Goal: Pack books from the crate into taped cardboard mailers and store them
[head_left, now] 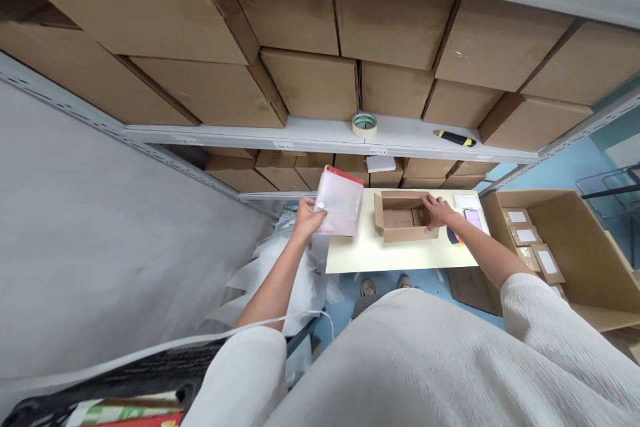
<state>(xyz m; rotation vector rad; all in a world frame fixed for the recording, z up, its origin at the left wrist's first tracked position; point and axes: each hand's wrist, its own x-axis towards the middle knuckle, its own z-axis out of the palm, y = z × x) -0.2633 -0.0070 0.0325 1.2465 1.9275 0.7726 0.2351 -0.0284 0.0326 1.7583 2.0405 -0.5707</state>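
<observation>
My left hand [307, 219] grips a flat, pale pink and white package [341, 205] with a red top edge, thumb on its front. It is held up over the left end of the pale yellow table [350, 260]. My right hand [436, 211] is at the right end of an open cardboard box [407, 233], its fingers curled over the wall. The box stands on the table with its flaps up, and its brown inside bottom shows. What the package contains cannot be made out.
A large carton [590, 247] at the right holds several small labelled boxes [547, 263]. A phone [473, 218] lies near my right wrist. On the shelf ahead are a tape roll [365, 124] and a utility knife [455, 138], before stacked cartons [310, 83]. White plastic sheeting [273, 273] hangs left.
</observation>
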